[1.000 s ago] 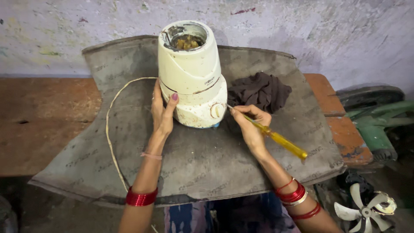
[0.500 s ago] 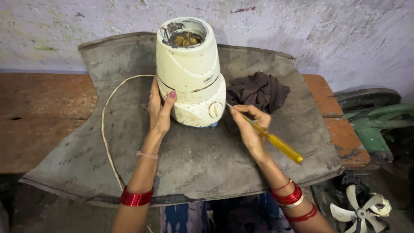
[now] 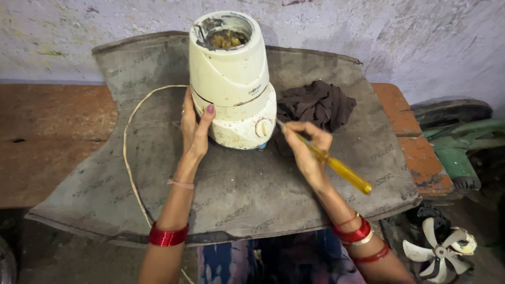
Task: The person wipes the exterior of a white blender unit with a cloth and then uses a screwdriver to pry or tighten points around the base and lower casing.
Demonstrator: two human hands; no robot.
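Head view: cream mixer base (image 3: pixel 232 84) upright near the far edge of a grey mat (image 3: pixel 236 184), steadied by left hand (image 3: pixel 194 131), fingers spread flat against its side, nothing grasped. Right hand (image 3: pixel 307 150) closed around a yellow-handled screwdriver (image 3: pixel 336 167), tip at the base by the knob. Dark cloth (image 3: pixel 315 104) just beside the base, white cord (image 3: pixel 131 158) curving toward the mat's left edge.

The screwdriver (image 3: pixel 329 160) tip has moved closer to the mixer base (image 3: pixel 234 84) knob.
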